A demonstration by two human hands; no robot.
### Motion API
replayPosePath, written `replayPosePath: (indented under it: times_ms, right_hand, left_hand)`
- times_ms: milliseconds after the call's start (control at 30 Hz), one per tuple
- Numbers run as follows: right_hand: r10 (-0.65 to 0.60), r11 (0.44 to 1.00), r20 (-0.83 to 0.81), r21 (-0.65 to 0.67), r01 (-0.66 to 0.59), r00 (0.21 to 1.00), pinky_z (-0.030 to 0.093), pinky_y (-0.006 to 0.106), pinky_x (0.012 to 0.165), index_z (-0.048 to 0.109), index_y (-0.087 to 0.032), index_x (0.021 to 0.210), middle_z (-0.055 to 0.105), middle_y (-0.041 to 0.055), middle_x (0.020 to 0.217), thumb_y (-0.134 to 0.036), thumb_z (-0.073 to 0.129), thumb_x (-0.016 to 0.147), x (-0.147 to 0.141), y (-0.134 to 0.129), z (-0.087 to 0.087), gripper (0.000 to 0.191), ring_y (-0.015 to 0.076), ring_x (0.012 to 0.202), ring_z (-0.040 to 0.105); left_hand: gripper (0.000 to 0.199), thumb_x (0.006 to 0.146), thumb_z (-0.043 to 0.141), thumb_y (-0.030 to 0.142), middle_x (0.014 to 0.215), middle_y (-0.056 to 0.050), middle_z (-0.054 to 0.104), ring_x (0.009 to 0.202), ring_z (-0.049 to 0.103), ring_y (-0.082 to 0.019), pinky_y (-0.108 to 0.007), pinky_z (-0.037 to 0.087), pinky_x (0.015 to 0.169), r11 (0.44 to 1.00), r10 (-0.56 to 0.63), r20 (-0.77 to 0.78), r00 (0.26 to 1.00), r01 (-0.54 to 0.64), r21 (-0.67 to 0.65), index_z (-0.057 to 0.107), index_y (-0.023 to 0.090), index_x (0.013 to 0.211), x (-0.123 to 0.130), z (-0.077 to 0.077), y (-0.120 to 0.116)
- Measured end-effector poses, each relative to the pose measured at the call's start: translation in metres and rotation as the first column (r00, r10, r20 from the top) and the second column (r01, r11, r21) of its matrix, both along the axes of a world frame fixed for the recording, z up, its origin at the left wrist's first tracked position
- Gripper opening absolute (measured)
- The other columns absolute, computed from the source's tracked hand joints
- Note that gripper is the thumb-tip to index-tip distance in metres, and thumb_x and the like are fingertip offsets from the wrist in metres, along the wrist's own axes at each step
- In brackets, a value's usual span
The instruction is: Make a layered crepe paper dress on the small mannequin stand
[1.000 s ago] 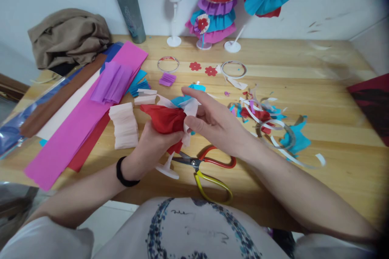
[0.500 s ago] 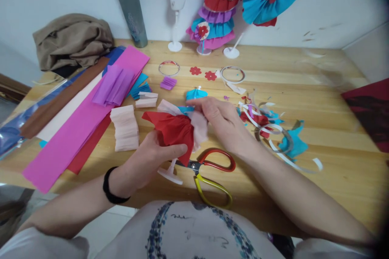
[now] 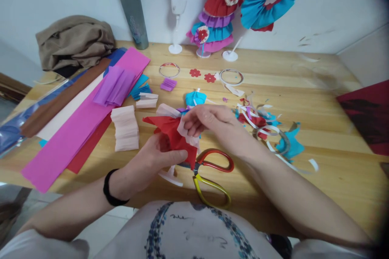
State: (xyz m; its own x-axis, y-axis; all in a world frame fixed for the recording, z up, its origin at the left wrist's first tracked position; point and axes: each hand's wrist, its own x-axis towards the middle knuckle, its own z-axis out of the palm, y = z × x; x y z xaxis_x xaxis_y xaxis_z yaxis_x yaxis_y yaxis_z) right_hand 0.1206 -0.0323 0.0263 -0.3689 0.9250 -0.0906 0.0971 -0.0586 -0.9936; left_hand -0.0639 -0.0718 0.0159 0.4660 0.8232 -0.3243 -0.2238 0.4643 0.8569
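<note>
A miniature mannequin lies tilted between my hands, with a blue crepe-paper bodice [image 3: 195, 98], a red crepe-paper skirt [image 3: 180, 138] and its white base below. My left hand [image 3: 153, 158] is closed on the red skirt, thumb on the front, other fingers mostly hidden beneath. My right hand [image 3: 214, 123] has its fingers curled at the waist, closed on a pale pink crepe-paper strip [image 3: 184, 130] that lies over the red. More pale pink paper shows on the waist's left side. Scissors [image 3: 199, 172] with red and yellow handles lie just below, blades partly covered by the skirt.
Crepe-paper sheets [image 3: 88, 117] and a pale pink pleated piece [image 3: 125, 128] lie left. Paper scraps and a tape roll [image 3: 281, 139] lie right. Red paper flowers [image 3: 195, 73] and tape rings lie behind. Dressed mannequins [image 3: 217, 24] and a grey bottle [image 3: 133, 16] stand along the wall.
My right hand has shifted slightly down and its fingers have curled in on the pale pink strip, drawing it left across the red skirt. More of the blue bodice shows.
</note>
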Motion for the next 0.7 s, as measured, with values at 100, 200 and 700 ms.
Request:
replayPosePath:
  times_ms: [100,200,700]
  right_hand:
    - [0.013,1.000,0.017,0.006,-0.013,1.000,0.052,0.026,0.057,0.067,-0.018,0.081,0.067,0.0029,0.070,-0.054,0.055,0.091,0.000,-0.002,0.003,0.039,0.0123,0.059,0.061]
    - [-0.110,0.992,0.025,0.069,0.108,0.994,0.044,0.024,0.049,0.067,-0.019,0.076,0.061,-0.0007,0.061,-0.051,0.058,0.088,0.008,0.001,0.008,0.036,0.0095,0.050,0.052]
    - [-0.288,0.936,0.147,0.253,0.245,0.946,0.034,0.027,0.046,0.058,-0.022,0.062,0.050,-0.0027,0.052,-0.038,0.062,0.082,0.019,0.022,-0.004,0.026,0.0110,0.047,0.042]
  left_hand:
    - [0.032,0.076,0.076,0.027,0.112,-0.007,0.070,0.107,0.064,-0.024,-0.035,0.052,0.093,0.999,-0.044,-0.003,0.999,0.044,0.008,0.067,0.021,0.106,-0.004,0.003,0.000]
    - [0.026,0.081,0.072,0.031,0.106,-0.008,0.073,0.100,0.066,-0.023,-0.033,0.052,0.089,0.990,-0.109,-0.102,0.989,0.118,0.082,0.073,0.021,0.105,-0.018,0.003,0.001]
    - [0.030,0.084,0.057,0.026,0.053,-0.001,0.053,0.049,0.040,-0.010,-0.026,0.022,0.049,0.805,-0.104,-0.794,0.599,0.520,0.287,0.052,0.018,0.056,-0.009,-0.011,-0.004]
